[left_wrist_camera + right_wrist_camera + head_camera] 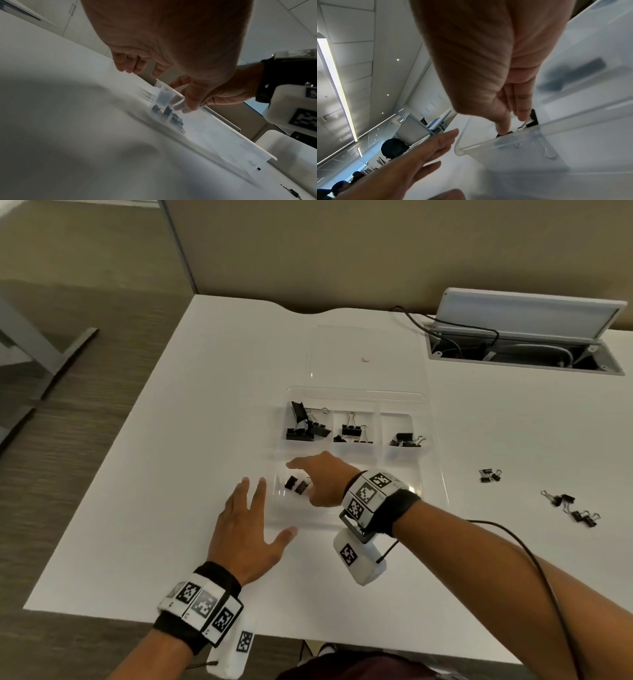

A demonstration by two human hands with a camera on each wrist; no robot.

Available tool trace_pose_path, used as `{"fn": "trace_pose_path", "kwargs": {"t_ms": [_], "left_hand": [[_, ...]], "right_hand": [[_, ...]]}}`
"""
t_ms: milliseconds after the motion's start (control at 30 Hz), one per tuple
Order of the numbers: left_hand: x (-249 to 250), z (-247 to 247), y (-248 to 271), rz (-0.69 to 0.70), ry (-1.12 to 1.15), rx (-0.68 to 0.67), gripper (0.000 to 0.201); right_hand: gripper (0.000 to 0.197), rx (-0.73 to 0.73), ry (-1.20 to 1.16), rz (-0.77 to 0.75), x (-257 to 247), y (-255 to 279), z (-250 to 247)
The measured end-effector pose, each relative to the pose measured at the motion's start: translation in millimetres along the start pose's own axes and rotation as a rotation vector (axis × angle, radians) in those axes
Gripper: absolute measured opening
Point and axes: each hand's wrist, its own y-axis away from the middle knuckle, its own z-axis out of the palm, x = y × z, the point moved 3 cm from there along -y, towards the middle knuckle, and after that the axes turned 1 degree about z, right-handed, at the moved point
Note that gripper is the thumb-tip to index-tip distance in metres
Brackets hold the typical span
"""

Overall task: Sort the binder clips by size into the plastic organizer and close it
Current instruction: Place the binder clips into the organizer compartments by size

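Note:
A clear plastic organizer (356, 397) lies on the white table with its lid (366, 344) folded flat behind it. Its back row holds large clips (303, 422), medium clips (352, 429) and smaller clips (406, 438). Two small black clips (296, 484) lie in the front left compartment. My right hand (318, 477) reaches down into that compartment, and in the right wrist view its straight thumb and fingertips (522, 116) touch the small clips (533, 117). My left hand (263, 508) lies flat with fingers spread on the table, against the organizer's front left corner (505, 140).
Several small loose clips lie on the table to the right, one pair (490, 475) nearer the organizer and others (561, 499) further out. A cable box (524, 350) with an open flap sits at the back right. The table edge runs close in front of me.

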Motion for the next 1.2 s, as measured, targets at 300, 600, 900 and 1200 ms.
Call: {"fn": "trace_pose_path", "kwargs": {"t_ms": [300, 600, 900, 1200], "left_hand": [[44.9, -12.0, -5.8, 0.174, 0.043, 0.161, 0.079], [147.5, 12.1, -18.3, 0.412, 0.008, 0.089, 0.076], [261.1, 65.7, -16.2, 0.550, -0.020, -0.017, 0.075], [361.8, 139.8, -23.4, 0.622, -0.050, -0.194, 0.066]], "right_hand": [[0.038, 0.428, -0.238, 0.024, 37.8, 61.6, -6.4], [0.036, 0.707, -0.264, 0.255, 124.3, 138.6, -9.9], [0.035, 0.804, -0.301, 0.513, 231.6, 213.5, -1.9], [0.040, 0.795, -0.391, 0.770, 341.2, 273.2, 15.4]]}}
